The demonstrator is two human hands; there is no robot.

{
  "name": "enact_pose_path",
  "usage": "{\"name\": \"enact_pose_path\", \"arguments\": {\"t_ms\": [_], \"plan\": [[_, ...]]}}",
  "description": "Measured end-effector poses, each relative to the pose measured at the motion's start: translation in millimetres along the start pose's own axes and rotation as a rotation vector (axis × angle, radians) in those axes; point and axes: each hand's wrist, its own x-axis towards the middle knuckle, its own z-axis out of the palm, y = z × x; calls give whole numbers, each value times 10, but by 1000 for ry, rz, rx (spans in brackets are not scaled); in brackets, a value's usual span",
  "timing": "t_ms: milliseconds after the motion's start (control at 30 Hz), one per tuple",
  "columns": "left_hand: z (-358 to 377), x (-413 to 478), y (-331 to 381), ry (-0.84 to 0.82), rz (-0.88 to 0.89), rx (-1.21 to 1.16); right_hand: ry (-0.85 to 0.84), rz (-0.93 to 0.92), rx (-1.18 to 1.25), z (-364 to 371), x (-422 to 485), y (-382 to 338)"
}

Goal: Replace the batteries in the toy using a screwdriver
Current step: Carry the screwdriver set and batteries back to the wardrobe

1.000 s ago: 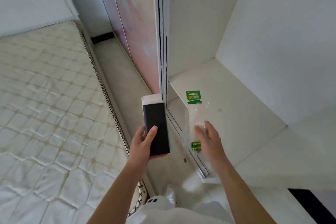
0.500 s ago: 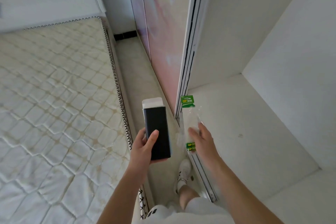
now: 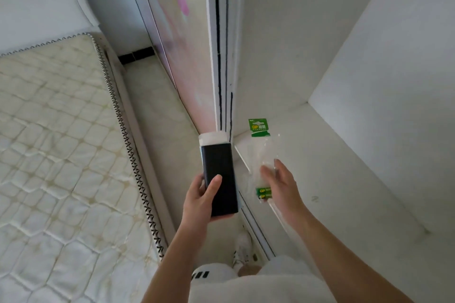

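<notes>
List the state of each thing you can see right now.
Black box: upright in the left hand, white flap open at the top.
Battery pack: clear sleeve pinched in the right hand, two green batteries at its lower end.
Wardrobe door: slid open.
Shelf: bare.
Mattress: uncovered.

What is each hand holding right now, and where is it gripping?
The left hand grips the black box around its lower half, thumb across the front. The right hand holds the clear battery packet near its lower end, just above the green batteries.
</notes>
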Motion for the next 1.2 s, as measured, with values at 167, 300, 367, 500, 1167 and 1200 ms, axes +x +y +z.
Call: {"name": "enact_pose_path", "arguments": {"t_ms": [167,300,367,500,1167,1200], "plan": [[368,203,72,-78,-47,81,153,-27,-28,-286,25,-27],[654,362,78,-169,-83,156,279,-9,53,-553,-60,71],[801,432,68,-219,-98,194,345,0,93,-664,-134,118],[1034,553,35,-336,-122,257,484,25,161,-837,-276,221],[1582,1270,-228,-688,-280,602,965,224,333,-961,-487,801],[1619,1312,-296,-682,-288,613,967,229,338,-993,-461,873]]}}
